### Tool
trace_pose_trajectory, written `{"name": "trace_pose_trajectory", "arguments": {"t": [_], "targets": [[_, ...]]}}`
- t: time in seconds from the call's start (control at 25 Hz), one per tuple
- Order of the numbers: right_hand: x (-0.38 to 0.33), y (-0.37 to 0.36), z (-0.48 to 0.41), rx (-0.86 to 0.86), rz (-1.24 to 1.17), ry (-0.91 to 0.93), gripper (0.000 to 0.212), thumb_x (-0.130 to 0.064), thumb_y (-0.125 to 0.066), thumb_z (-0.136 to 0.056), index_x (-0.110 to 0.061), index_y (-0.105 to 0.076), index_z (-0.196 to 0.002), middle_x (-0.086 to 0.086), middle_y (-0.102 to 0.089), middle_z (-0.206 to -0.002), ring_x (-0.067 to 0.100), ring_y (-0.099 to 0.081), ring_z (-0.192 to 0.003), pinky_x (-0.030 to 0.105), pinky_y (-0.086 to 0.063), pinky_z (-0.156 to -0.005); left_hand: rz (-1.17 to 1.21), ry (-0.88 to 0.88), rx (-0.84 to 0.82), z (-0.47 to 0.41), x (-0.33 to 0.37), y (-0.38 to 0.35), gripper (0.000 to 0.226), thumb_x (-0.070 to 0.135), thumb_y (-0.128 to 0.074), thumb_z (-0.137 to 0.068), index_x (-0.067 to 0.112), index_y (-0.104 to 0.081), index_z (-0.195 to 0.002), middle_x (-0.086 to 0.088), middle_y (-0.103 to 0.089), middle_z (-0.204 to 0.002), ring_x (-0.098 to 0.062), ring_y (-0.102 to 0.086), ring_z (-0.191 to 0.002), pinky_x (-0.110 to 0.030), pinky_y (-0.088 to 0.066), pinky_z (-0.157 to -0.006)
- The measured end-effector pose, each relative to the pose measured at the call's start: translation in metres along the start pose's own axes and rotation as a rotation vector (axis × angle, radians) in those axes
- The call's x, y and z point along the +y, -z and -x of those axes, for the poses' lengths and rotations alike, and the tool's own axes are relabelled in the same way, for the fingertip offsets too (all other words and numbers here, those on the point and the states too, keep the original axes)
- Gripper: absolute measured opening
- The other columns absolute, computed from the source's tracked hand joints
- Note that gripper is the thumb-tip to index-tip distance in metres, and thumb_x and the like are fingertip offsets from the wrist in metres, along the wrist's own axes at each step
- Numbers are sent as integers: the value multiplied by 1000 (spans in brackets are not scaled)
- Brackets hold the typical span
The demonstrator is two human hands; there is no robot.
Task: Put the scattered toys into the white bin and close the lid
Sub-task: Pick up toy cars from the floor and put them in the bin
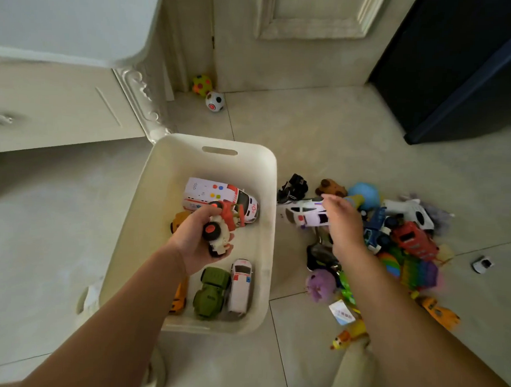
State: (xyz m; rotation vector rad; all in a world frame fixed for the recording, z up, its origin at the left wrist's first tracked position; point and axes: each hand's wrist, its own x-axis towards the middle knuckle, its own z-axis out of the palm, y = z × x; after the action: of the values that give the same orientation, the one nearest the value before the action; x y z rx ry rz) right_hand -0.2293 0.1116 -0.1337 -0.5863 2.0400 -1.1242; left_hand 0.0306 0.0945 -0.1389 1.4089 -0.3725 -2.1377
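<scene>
My worry is the wheeled truck (pixel 219 236): my left hand (pixel 192 243) curls round it above the middle of the white bin (pixel 174 173), and a careless release could bounce it off the ambulance (pixel 208 190) at its 12 o'clock. My right hand (pixel 344 225) hangs over the white car (pixel 302 214) at 3 o'clock of the bin, edging the toy pile (pixel 412 239); blur hides whether it grips.

we see the white bin (pixel 174 173) upright and open on the floor. inside, a big ambulance (pixel 219 196) lies at the far end; a green truck (pixel 211 291) and a small ambulance (pixel 240 285) lie side by side at the near edge. our left hand (pixel 193 243) grips a red-and-white wheeled toy (pixel 222 229) above the bin. our right hand (pixel 344 225) grips a white car (pixel 303 213) just off the bin's right edge, by the toy pile (pixel 413 240). two balls (pixel 214 101) sit in the floor's far corner.
</scene>
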Motion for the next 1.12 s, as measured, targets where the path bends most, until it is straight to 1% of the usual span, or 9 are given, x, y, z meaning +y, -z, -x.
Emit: {"name": "trace_pose_trajectory", "arguments": {"t": [0.12, 0.24, 0.4, 0.48, 0.56, 0.76, 0.88, 1.0, 1.12], "targets": [[-66, -1, 18, 174, -182, 345, 23, -13, -53, -87, -12, -71, -101, -1, -70, -98, 10, -64, -93, 13, -49, -75, 88, 18, 15, 2, 6, 13, 47, 30, -63, -80, 10, -55, -121, -14, -62, -92, -25, -62, -79, -37, -54, -68], [-114, -28, 51, -11, -125, 552, 22, -15, -54, -84, -25, -70, -94, -13, -68, -88, -2, -61, -82, 13, -48, -73, 147, -3, 41, -3, 6, 27, 39, 31, -59, -86, 11, -58, -120, -13, -66, -98, -27, -65, -89, -41, -53, -76], [-98, -92, 72, -332, 661, 625, 24, -28, -53, -86, -25, -69, -103, -3, -68, -94, 22, -55, -98, 31, -47, -85, 190, 10, 164, -17, 4, 45, 40, 32, -59, -90, 11, -56, -125, -14, -65, -108, -30, -62, -100, -45, -54, -78], [-69, -120, 68, -488, 1029, 534, 27, -31, -46, -91, -16, -66, -99, 4, -66, -94, 28, -48, -91, 34, -41, -78, 171, 44, 215, -26, 4, 50, 41, 32, -59, -92, 10, -55, -126, -15, -64, -114, -31, -62, -102, -47, -54, -79], [-36, -145, 47, -529, 1173, 356, 26, -32, -44, -92, -13, -59, -83, 4, -57, -78, 27, -50, -83, 32, -38, -68, 138, 69, 227, -33, 4, 51, 42, 33, -56, -95, 8, -55, -128, -16, -63, -117, -31, -62, -103, -48, -53, -81], [6, -180, 16, -581, 921, -181, 33, -27, -49, -96, -2, -58, -115, 13, -59, -101, 30, -62, -104, 39, -53, -91, 160, 47, 255, -44, 8, 59, 36, 35, -54, -96, 10, -58, -122, -15, -65, -117, -32, -64, -102, -51, -53, -85], [17, -188, 23, -497, 837, -104, 31, -30, -54, -96, -2, -57, -111, 10, -61, -100, 21, -62, -87, 28, -54, -74, 142, 17, 287, -43, 15, 67, 35, 34, -54, -96, 10, -58, -120, -15, -65, -112, -32, -64, -100, -52, -54, -85], [29, -190, 40, -358, 681, 15, 23, -18, -55, -95, -8, -51, -115, 9, -61, -113, 17, -54, -84, 21, -40, -57, 159, 14, 287, -38, 18, 71, 32, 33, -52, -97, 11, -58, -120, -15, -65, -112, -33, -64, -101, -53, -52, -88], [32, -186, 45, -541, 700, 39, 33, -13, -44, -99, -14, -51, -131, 10, -58, -131, 24, -57, -108, 26, -44, -78, 151, 32, 262, -35, 13, 69, 32, 33, -52, -97, 13, -58, -120, -16, -66, -114, -34, -65, -102, -53, -53, -88]]}}
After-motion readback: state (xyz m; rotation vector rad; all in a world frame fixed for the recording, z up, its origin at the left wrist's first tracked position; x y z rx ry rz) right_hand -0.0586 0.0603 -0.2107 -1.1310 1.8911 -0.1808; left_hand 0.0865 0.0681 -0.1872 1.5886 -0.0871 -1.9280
